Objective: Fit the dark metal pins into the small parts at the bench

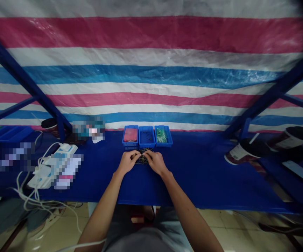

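Note:
A pile of thin, dark and brass-coloured slender pieces (142, 160) lies on the blue table; their exact kind is too small to tell. From the left, my left hand (127, 161) reaches the pile with thumb and forefinger pinched together. My right hand (155, 161) mirrors it from the right, its fingertips also closed, close to the left ones. Whatever sits between the fingertips is too small to make out. Just behind the pile stand three small blue bins: one with pink-red pieces (130, 135), a middle bin (146, 142) holding a few dark thin pieces, and one with green-and-clear pieces (162, 135).
A white power strip (48, 166) with tangled cables lies on the left. Lidded cups (242, 152) and a phone (302, 173) stand or lie on the right. Blue frame bars (28, 73) slope at both sides before a striped sheet (146, 77).

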Demonstrator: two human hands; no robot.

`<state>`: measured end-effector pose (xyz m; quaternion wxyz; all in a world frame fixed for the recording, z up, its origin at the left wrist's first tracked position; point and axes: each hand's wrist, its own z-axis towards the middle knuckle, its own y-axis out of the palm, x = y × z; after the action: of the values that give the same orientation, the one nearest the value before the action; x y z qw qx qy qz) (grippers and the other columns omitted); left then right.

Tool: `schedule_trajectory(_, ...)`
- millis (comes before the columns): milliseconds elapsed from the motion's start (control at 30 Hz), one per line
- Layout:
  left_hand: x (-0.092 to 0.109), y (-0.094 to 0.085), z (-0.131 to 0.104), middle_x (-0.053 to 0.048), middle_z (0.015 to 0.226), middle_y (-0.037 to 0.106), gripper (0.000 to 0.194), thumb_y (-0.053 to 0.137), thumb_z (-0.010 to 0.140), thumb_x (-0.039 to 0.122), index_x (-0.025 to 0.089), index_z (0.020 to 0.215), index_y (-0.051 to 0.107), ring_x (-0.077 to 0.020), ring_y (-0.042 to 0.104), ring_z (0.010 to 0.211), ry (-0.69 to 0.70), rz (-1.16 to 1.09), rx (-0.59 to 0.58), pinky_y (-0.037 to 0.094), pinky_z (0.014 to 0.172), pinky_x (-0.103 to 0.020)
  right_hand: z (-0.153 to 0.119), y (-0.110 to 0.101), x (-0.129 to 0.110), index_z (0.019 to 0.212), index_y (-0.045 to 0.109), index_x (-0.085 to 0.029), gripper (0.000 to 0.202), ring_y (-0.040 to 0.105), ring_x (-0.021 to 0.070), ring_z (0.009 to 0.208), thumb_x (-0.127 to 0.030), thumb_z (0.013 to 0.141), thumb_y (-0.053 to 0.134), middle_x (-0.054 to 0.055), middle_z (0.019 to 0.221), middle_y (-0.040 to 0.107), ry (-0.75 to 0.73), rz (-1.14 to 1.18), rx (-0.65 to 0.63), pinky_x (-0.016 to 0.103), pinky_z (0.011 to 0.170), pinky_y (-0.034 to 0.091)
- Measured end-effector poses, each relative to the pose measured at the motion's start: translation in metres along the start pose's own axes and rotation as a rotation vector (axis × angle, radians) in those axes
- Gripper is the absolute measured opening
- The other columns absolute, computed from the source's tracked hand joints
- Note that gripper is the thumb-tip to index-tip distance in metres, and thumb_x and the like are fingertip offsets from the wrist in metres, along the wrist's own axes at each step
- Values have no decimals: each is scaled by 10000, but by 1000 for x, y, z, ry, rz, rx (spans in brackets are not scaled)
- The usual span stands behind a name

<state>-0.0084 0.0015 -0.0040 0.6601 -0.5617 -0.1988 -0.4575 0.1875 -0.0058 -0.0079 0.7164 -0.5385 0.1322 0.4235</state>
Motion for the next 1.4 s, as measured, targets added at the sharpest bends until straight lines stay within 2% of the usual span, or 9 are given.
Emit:
schedule_trajectory(267,1,-1,-1,67,503,362,332,555,928,415,147,845,732,-85,309,487,-6,-13,-10,282,538,-222,0,0,-2,877,681,-230,335,579,144,542,-431,1013,451,-7,618,631,9,78,-15,232,538,348)
schedule_trajectory(467,3,-1,-1,66,495,357,353,551,929,431,133,852,725,-82,283,477,-32,-45,-28,246,517,-226,1,0,-2,870,684,-231,298,574,141,539,-396,1005,474,-9,626,635,12,100,-21,234,536,349)
schedule_trajectory(767,2,-1,-2,59,515,372,352,534,938,415,123,872,720,-78,286,491,-48,-46,-17,229,521,-220,0,-1,-5,1038,715,-201,255,491,113,477,-387,956,561,-31,557,588,43,90,14,227,513,326)
schedule_trajectory(967,3,0,-2,64,503,331,378,538,932,441,119,860,722,-79,267,488,-57,-45,-7,229,518,-223,1,-2,-4,1005,718,-205,256,560,126,522,-363,975,519,-1,655,669,39,93,15,227,516,338)
schedule_trajectory(1167,4,0,-1,67,504,326,388,539,931,455,120,858,721,-79,271,490,-51,-42,1,237,519,-221,1,-2,-2,964,720,-218,271,581,135,534,-361,991,493,7,682,685,36,86,14,228,552,364)
schedule_trajectory(1267,3,0,-2,67,503,330,388,539,931,455,120,862,724,-79,271,489,-52,-44,0,240,518,-221,0,-3,-3,953,715,-216,272,541,128,508,-373,989,496,-6,632,644,47,95,18,231,543,348)
schedule_trajectory(1400,3,-1,-2,65,507,340,381,531,938,440,118,867,722,-78,275,487,-48,-44,0,237,521,-223,0,-3,-4,1081,686,-215,273,421,117,439,-422,945,572,-59,500,491,73,127,27,235,497,301)
